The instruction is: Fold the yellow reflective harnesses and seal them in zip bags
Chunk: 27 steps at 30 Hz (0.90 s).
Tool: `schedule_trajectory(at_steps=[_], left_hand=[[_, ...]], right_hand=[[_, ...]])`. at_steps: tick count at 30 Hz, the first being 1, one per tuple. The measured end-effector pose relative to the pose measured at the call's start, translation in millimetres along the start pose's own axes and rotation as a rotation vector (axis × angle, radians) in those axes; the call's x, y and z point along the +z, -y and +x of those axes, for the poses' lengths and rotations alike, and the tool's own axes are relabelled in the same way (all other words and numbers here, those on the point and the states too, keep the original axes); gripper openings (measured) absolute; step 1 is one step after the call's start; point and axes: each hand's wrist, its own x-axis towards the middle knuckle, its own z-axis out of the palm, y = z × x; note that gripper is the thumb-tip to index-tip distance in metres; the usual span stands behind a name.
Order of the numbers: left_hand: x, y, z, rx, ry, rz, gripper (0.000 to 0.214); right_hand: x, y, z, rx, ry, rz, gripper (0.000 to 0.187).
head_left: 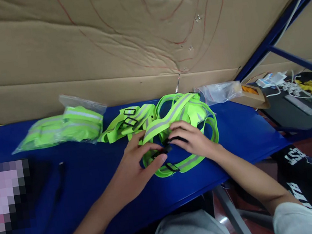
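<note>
A tangle of neon-green reflective straps [178, 112] with grey stripes and black buckles lies on the blue table [93, 168]. My left hand [139, 162] rests on the straps, its thumb and fingers pinching a black buckle [163, 150]. My right hand [191, 139] lies over the same straps, fingers curled on the buckle from the other side. A second black buckle [171, 167] sits on the strap just below my hands.
A clear bag of folded green straps [67, 125] lies at the left, more loose straps [128, 123] beside it. An empty plastic bag [218, 92] and a small cardboard box [250, 94] sit at the right. A cardboard wall [105, 42] stands behind. Cables lie at far right.
</note>
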Motion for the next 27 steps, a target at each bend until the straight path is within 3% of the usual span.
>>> schedule_trajectory(at_steps=[4, 9, 14, 17, 19, 21, 24, 27], left_hand=[[13.7, -15.2, -21.6, 0.014, -0.001, 0.011, 0.040], [15.2, -28.3, -30.5, 0.106, 0.019, -0.039, 0.039], [7.5, -16.7, -16.1, -0.012, -0.004, -0.321, 0.037], [7.5, -18.1, -7.8, -0.038, 0.067, -0.310, 0.029], [8.6, -24.1, -1.9, 0.127, 0.158, -0.155, 0.023], [8.7, -28.8, 6.3, 0.345, 0.181, 0.004, 0.025], [4.1, -22.5, 23.8, 0.429, 0.012, 0.117, 0.026], [-3.2, 0.4, 41.6, 0.323, -0.179, 0.203, 0.027]], right_hand=[[6.4, -1.2, -3.0, -0.023, 0.126, 0.050, 0.030], [-25.7, 0.3, -4.7, 0.053, 0.225, 0.086, 0.041], [-50.5, 25.0, -40.6, 0.251, 0.120, 0.062, 0.036], [-36.7, 48.6, -69.8, 0.354, 0.040, -0.025, 0.029], [-19.4, 63.8, -83.6, 0.432, 0.021, -0.088, 0.025], [-1.8, 75.9, -90.9, 0.505, 0.034, -0.157, 0.039], [15.2, 85.6, -93.2, 0.557, 0.081, -0.228, 0.066], [17.8, 87.0, -92.8, 0.588, 0.067, -0.191, 0.065]])
